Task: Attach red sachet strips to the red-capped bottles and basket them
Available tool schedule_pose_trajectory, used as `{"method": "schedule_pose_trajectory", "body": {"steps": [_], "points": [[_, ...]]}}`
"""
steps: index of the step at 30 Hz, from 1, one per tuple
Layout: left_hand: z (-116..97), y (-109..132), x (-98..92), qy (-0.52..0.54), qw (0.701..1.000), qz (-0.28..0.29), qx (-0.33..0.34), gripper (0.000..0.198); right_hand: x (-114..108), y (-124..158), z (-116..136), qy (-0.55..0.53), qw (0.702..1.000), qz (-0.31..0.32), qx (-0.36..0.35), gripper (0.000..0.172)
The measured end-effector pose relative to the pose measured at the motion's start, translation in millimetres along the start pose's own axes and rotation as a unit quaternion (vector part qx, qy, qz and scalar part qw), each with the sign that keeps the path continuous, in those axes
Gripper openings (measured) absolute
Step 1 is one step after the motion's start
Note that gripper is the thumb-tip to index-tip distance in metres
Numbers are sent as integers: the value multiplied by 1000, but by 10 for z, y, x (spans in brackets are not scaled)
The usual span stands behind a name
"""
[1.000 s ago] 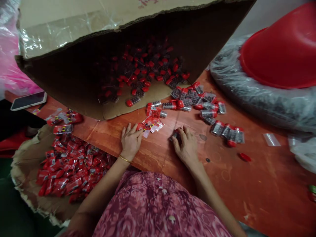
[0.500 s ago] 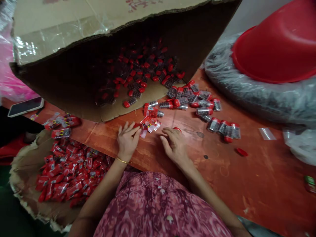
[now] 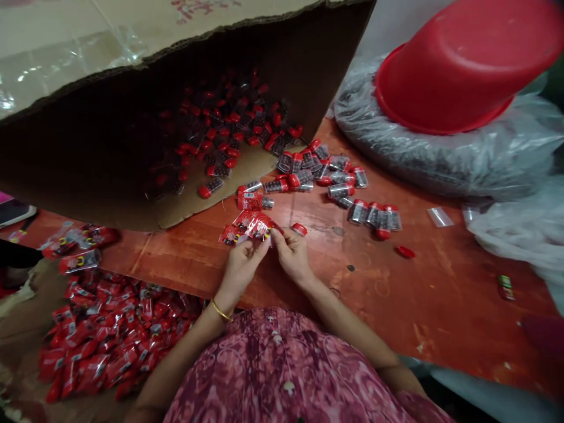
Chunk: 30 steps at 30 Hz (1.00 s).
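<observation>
My left hand (image 3: 242,263) and my right hand (image 3: 291,252) meet near the table's front edge, both pinching a small red printed wrapper (image 3: 259,225) between their fingertips. More red wrappers (image 3: 229,234) lie flat just behind my left fingers. A red-capped container (image 3: 299,229) lies beside my right fingers, partly hidden by them. Behind the wrappers, a red packet (image 3: 249,201) rests near a clear tube. Clear tubes with red caps and dark contents (image 3: 341,190) lie grouped further back and to the right.
A large open cardboard box (image 3: 185,214) holds many red-capped tubes. Finished-looking red packets (image 3: 101,335) fill a container below left. A red tub (image 3: 445,76) sits on plastic-wrapped goods (image 3: 445,170). A loose red cap (image 3: 405,252) and a small green-red item (image 3: 506,288) lie right.
My hands have come together, and a red wrapper is now lifted between them. Both hands have closed their fingers. The view has shifted to the right.
</observation>
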State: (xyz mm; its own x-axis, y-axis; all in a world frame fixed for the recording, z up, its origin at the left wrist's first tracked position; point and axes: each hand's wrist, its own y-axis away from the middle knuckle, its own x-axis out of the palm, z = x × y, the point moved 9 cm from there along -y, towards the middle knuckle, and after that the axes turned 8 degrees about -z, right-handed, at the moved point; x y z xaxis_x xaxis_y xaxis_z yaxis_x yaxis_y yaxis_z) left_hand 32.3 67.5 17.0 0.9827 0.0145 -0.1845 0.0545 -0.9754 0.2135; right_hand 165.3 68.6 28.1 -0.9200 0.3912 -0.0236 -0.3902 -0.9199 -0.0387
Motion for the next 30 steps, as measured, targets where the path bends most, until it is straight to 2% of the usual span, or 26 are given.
{"method": "schedule_pose_trajectory", "body": {"steps": [2, 5, 9, 13, 15, 17, 20, 22, 24, 26, 30], "points": [[109, 51, 81, 97, 994, 13, -47, 38, 21, 38, -29, 8, 1000, -6, -9, 41], [210, 110, 88, 188, 976, -15, -108, 38, 76, 95, -58, 25, 999, -3, -37, 41], [241, 112, 48, 236, 956, -33, -171, 37, 139, 129, -54, 63, 996, 27, -64, 36], [169, 14, -21, 256, 946, -68, -185, 39, 53, 102, 15, 182, 978, 56, -87, 44], [119, -39, -29, 267, 943, -79, -183, 38, -105, 72, 76, 276, 953, 33, -119, 46], [81, -78, -17, 270, 942, -84, -179, 36, -323, 44, 92, 382, 914, -21, -134, 47], [73, -99, 37, 270, 943, -83, -176, 34, -614, 35, -19, 523, 844, -81, -92, 50], [87, -94, 87, 271, 943, -80, -174, 35, -693, 49, -107, 580, 808, -80, -66, 48], [99, -83, 141, 273, 943, -73, -173, 35, -686, 53, -149, 604, 791, -68, -67, 42], [100, -72, 182, 272, 944, -63, -173, 35, -620, 32, -165, 588, 803, -48, -85, 36], [79, -58, 178, 276, 944, -55, -172, 38, -534, -53, -212, 457, 885, -18, -84, 24]]}}
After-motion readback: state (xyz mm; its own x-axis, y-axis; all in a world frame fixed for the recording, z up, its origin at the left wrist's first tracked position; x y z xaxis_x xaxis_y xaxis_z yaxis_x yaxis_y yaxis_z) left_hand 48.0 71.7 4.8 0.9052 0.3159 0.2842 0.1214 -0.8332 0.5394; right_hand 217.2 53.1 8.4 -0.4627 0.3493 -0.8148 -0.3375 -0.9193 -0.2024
